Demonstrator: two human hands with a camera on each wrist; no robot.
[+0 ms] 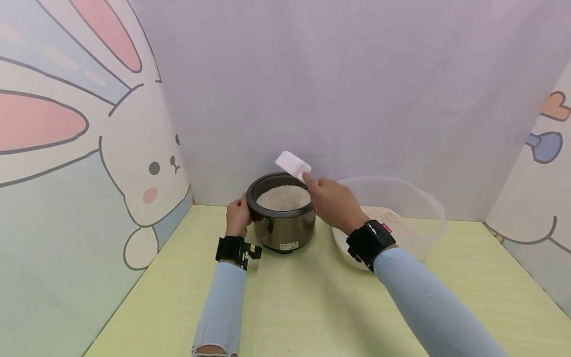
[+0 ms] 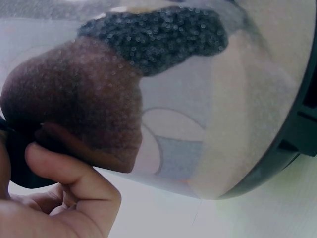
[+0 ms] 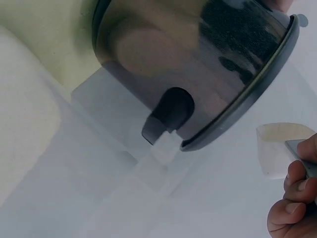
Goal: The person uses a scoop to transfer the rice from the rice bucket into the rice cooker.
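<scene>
A dark, shiny rice cooker (image 1: pixel 285 228) without a lid stands on the table, with pale grain (image 1: pixel 283 198) inside it. My left hand (image 1: pixel 238 217) grips the black handle (image 2: pixel 29 168) on its left side, thumb and fingers curled round it. Above the cooker's right rim, my right hand (image 1: pixel 335 204) holds a small white scoop (image 1: pixel 293 164) by its handle. The scoop's cup is over the back of the cooker. In the right wrist view, pale stuff shows in the upper part of the scoop (image 3: pixel 280 156); how full it is I cannot tell.
A large translucent bowl (image 1: pixel 392 187) with pale grain or meal (image 1: pixel 385 218) stands right of the cooker, partly behind my right wrist. The light green table (image 1: pixel 285 302) ends at a plain back wall (image 1: pixel 357 99). Printed side panels (image 1: pixel 134 198) flank it.
</scene>
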